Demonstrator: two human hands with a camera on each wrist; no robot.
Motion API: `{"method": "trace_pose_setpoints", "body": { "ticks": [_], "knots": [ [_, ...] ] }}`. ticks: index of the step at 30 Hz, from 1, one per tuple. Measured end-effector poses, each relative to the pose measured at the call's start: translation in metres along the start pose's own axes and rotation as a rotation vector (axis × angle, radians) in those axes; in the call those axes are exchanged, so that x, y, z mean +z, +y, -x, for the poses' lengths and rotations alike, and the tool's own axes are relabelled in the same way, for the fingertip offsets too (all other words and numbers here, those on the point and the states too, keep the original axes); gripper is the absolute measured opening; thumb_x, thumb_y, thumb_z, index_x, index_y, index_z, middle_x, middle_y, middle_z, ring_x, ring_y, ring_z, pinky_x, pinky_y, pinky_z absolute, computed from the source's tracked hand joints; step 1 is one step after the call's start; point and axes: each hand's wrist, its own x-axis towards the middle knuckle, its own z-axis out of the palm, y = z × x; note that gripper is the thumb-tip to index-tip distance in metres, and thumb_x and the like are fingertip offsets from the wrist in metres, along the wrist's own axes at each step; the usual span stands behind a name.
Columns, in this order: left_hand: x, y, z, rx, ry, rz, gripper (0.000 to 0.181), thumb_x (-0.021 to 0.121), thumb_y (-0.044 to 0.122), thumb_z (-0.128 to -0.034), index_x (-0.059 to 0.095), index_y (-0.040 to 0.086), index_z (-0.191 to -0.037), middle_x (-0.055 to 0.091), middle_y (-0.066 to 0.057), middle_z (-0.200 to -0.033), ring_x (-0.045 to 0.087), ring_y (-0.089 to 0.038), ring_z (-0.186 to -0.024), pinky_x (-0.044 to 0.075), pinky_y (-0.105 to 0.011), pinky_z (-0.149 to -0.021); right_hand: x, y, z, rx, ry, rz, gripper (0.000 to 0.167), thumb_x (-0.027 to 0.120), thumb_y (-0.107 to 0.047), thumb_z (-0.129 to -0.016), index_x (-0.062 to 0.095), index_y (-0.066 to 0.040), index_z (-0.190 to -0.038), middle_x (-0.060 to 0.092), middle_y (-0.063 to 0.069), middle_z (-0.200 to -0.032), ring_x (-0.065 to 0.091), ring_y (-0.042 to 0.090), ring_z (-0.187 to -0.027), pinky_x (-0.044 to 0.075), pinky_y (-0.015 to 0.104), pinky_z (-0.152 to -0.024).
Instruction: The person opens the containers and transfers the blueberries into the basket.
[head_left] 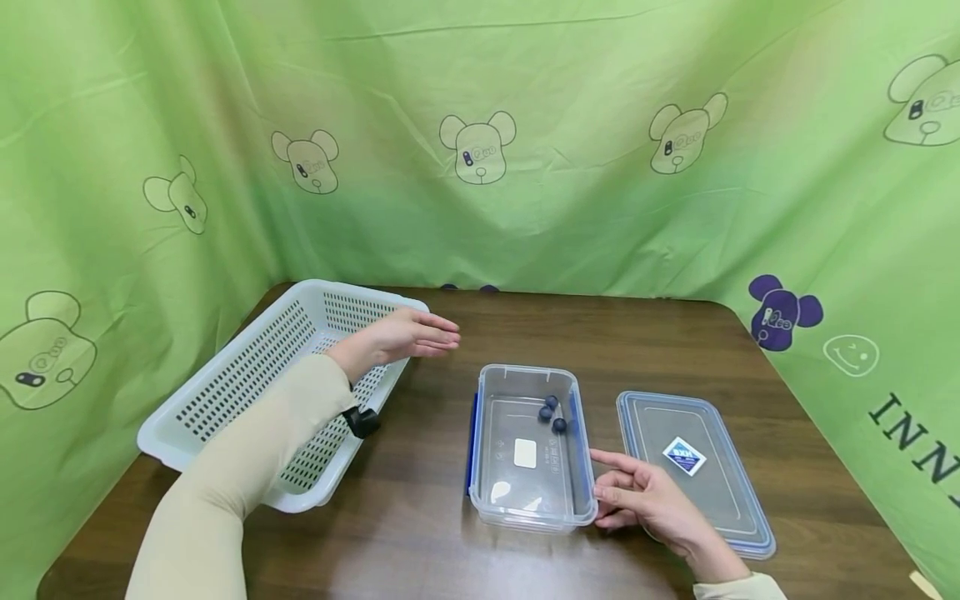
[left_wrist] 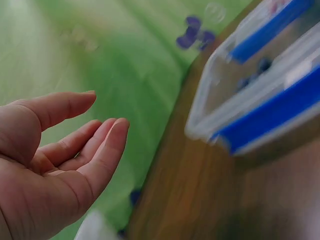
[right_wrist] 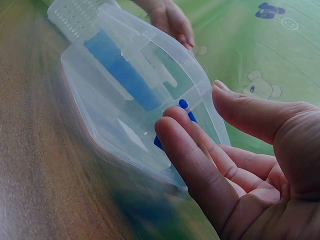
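A clear plastic food container (head_left: 525, 487) stands without its lid on the table, with three small dark blue balls, like blueberries (head_left: 558, 426), at its far right inside. My right hand (head_left: 648, 500) is at the container's near right side, fingertips at or against the wall; in the right wrist view its fingers (right_wrist: 182, 160) are loosely bent and grip nothing. Over the right rim of a white slotted basket (head_left: 168, 429) hovers my left hand (head_left: 408, 333). Its fingers (left_wrist: 107, 155) are extended and slightly bent, with nothing between them in the left wrist view.
A clear lid (head_left: 693, 500) with a blue-and-white sticker lies flat to the right of the container. Blue clips (left_wrist: 280, 112) hang on the container's sides. A green printed curtain (head_left: 570, 225) borders the brown wooden table (head_left: 397, 533) at the back and sides.
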Motion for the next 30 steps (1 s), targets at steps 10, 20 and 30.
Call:
{"method": "trace_pose_setpoints", "body": {
  "ticks": [10, 20, 30],
  "knots": [
    [0.066, -0.010, -0.019, -0.095, -0.104, 0.051, 0.040, 0.051, -0.013, -0.0969, 0.045, -0.019, -0.136, 0.049, -0.036, -0.136, 0.058, -0.038, -0.122, 0.041, -0.047, -0.110, -0.002, 0.001, 0.000, -0.020, -0.007, -0.001, 0.046, 0.054, 0.007, -0.098, 0.046, 0.003, -0.143, 0.070, 0.004, -0.096, 0.070, 0.017, -0.080, 0.062, 0.034, -0.070],
    [0.114, -0.040, -0.042, -0.221, -0.138, -0.026, 0.035, 0.050, -0.008, -0.0991, 0.049, -0.018, -0.132, 0.054, -0.033, -0.133, 0.058, -0.037, -0.122, 0.049, -0.042, -0.103, -0.001, 0.001, 0.000, -0.020, -0.013, -0.014, 0.048, 0.054, 0.008, -0.098, 0.040, 0.009, -0.144, 0.070, 0.006, -0.097, 0.071, 0.018, -0.080, 0.062, 0.035, -0.071],
    [0.147, -0.060, -0.057, -0.277, -0.145, -0.081, 0.040, 0.053, -0.010, -0.0950, 0.044, -0.020, -0.133, 0.057, -0.034, -0.127, 0.056, -0.043, -0.122, 0.051, -0.043, -0.101, -0.001, 0.003, 0.000, -0.026, -0.035, -0.043, 0.046, 0.052, 0.008, -0.098, 0.052, -0.010, -0.140, 0.070, 0.005, -0.097, 0.070, 0.018, -0.081, 0.062, 0.034, -0.072]
  ]
}}
